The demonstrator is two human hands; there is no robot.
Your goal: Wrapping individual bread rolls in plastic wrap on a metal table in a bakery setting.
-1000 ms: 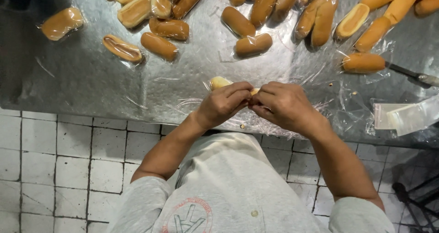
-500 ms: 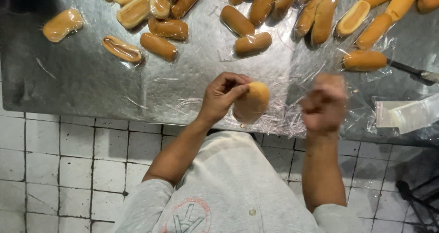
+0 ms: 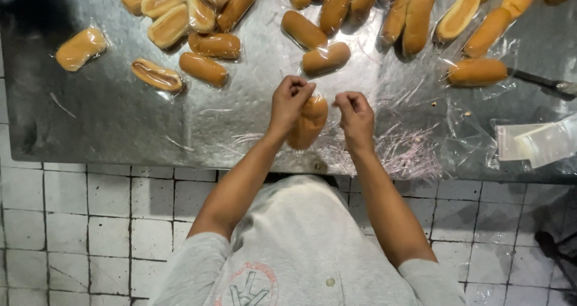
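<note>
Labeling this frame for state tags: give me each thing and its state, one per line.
left hand: closed, pinching clear wrap above the roll
right hand: closed, pinching wrap beside the roll
roll between the hands: whole, in clear wrap, lying on the table
table: metal, covered with clear film
wrapped rolls at left: lying loose, bagged singly
split rolls: cut open, pale insides up
knife: lying flat at right edge

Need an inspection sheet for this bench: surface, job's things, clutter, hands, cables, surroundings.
Surface: metal table, covered with clear film.
Job's things: bread roll in clear wrap, between both hands.
Clutter: wrapped rolls along the far side; knife at right; stack of clear bags; loose thin strips.
Hands: left hand and right hand, fingers pinched on the wrap.
Cables: nothing seen.
Surroundings: white tiled floor.
</note>
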